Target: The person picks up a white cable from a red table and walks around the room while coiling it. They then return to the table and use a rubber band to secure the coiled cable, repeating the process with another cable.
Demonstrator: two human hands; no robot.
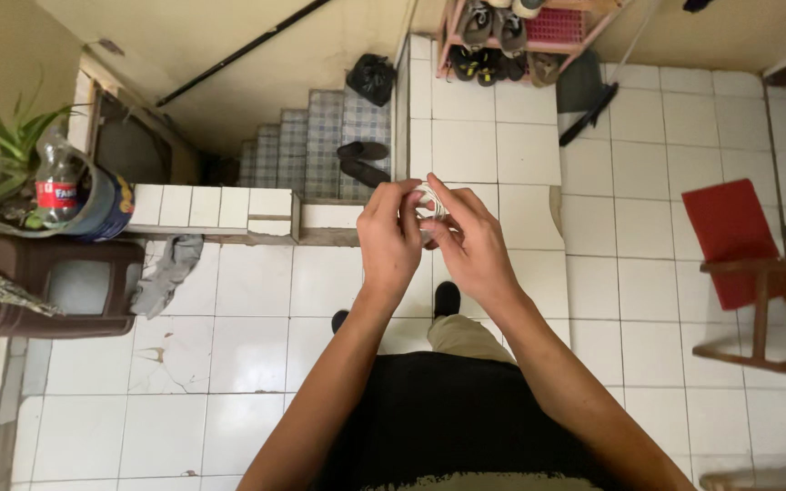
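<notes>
I stand on a white tiled floor and look down at both hands held together in front of my body. My left hand and my right hand pinch a small, thin, pale object between their fingertips. It is too small and too hidden by the fingers to tell what it is. My dark shoes show below the hands.
Tiled steps with a pair of dark sandals lead down ahead. A pink shoe rack stands at the top. A wooden chair and red mat are right; a brown stand, plant and plastic bottle left.
</notes>
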